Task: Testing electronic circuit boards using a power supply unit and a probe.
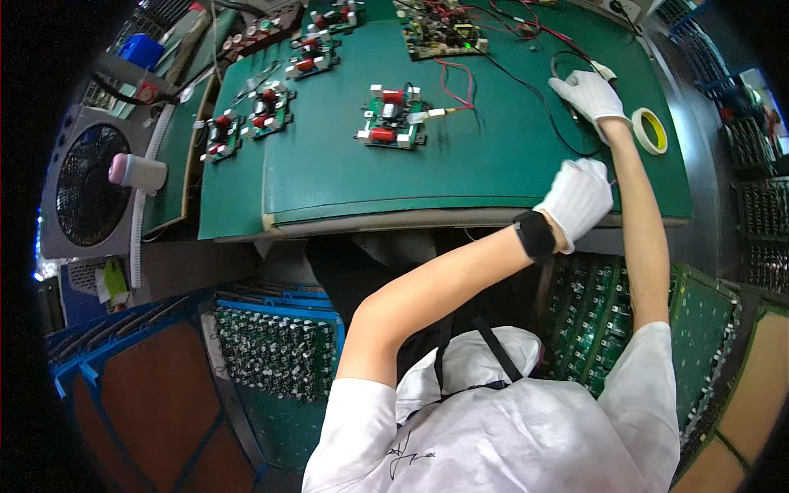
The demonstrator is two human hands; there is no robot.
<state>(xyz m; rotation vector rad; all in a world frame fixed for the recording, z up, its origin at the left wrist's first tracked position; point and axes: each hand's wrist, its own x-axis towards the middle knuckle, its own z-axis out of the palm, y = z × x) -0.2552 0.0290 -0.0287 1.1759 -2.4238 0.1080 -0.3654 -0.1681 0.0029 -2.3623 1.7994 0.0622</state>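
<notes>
Wore white shirt; left of tape roll, curled left hand, half-bent right hand near black cable; couldn't tell either grip.

On my feed, the left hand and right hand look covered in white cloth, soft and matt. The table mat shows me a smooth green surface with a faint sheen. I read the red parts on the circuit board as glossy plastic, the black cable as smooth plastic. The tape roll looks papery, the wristband dull, the shirt creased matt cloth.
</notes>
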